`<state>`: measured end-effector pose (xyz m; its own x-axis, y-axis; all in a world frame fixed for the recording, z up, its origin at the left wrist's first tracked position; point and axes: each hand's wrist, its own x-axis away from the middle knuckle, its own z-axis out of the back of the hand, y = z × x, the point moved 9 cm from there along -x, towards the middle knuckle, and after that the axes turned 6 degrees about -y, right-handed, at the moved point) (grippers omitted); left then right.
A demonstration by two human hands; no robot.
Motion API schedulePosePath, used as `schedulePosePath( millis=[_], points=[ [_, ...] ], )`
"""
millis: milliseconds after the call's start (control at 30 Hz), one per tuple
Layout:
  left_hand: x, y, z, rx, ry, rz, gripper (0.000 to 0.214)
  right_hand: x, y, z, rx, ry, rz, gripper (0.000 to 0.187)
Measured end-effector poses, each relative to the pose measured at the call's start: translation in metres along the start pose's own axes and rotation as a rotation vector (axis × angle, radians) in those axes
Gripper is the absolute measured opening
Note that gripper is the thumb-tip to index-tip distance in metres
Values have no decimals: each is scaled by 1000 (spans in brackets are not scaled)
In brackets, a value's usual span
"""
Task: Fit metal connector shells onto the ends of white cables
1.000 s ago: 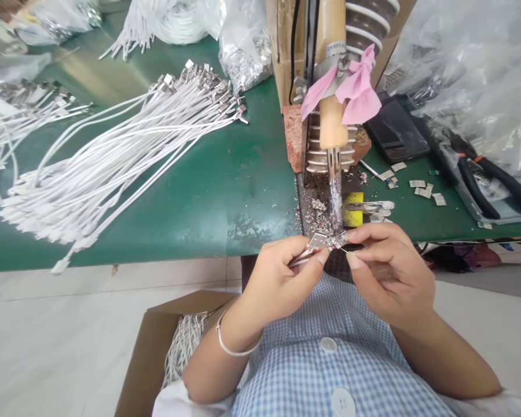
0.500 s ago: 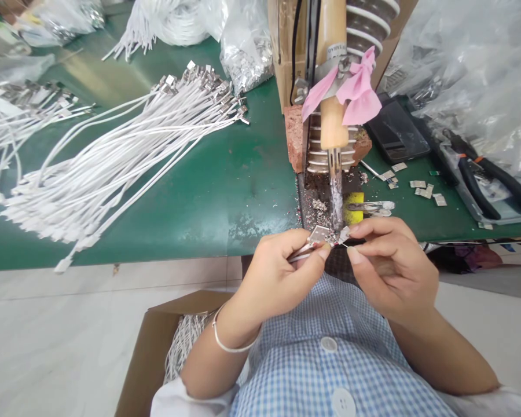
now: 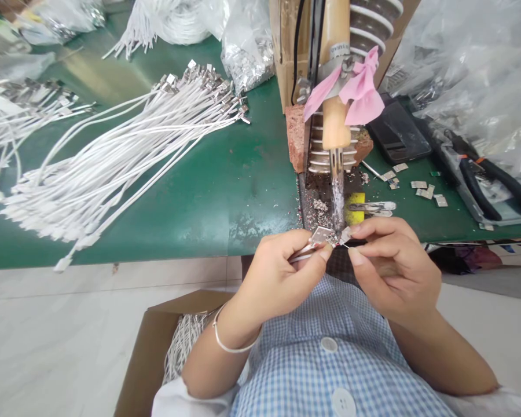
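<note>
My left hand (image 3: 282, 272) is closed in a pinch around a white cable (image 3: 301, 253) with a flat silver connector (image 3: 320, 235) at its end. Close on the right, my right hand (image 3: 395, 263) pinches a small silver metal piece (image 3: 345, 234) between its fingertips. A thin wire (image 3: 346, 245) also runs to its thumb tip; its far part is hidden. Both held ends meet just below the tip of a soldering iron (image 3: 337, 197), fixed tip down on a stand, with a wooden handle. Whether the tip touches them I cannot tell.
White cables (image 3: 125, 156) with metal ends lie bundled on the green table (image 3: 195, 214). A yellow sponge (image 3: 356, 208), loose metal pieces (image 3: 425, 190), a black phone (image 3: 399, 130) and pliers (image 3: 495, 179) are on the right. A cardboard box (image 3: 145, 341) holding cables stands below.
Almost nothing differs. The whole view has shifted by a few pixels, and both hands keep their grips below the iron's tip.
</note>
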<state>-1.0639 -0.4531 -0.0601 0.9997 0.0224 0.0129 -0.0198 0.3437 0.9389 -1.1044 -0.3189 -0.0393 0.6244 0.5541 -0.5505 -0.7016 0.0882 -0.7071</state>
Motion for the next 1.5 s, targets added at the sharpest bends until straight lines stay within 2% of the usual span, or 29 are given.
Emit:
schedulePosePath(
  millis=[300, 733, 1000, 1500],
  points=[
    [1, -2, 0, -16, 2, -12, 27, 1, -3, 2, 29, 8, 12, 18],
    [6, -6, -4, -44, -41, 0, 25, 10, 0, -5, 4, -55, -29, 20],
    [9, 0, -4, -66, -35, -70, 22, 14, -3, -2, -6, -61, -27, 20],
    [3, 4, 0, -70, -12, -72, 20, 11, 2, 0, -2, 1, -31, 21]
  ],
)
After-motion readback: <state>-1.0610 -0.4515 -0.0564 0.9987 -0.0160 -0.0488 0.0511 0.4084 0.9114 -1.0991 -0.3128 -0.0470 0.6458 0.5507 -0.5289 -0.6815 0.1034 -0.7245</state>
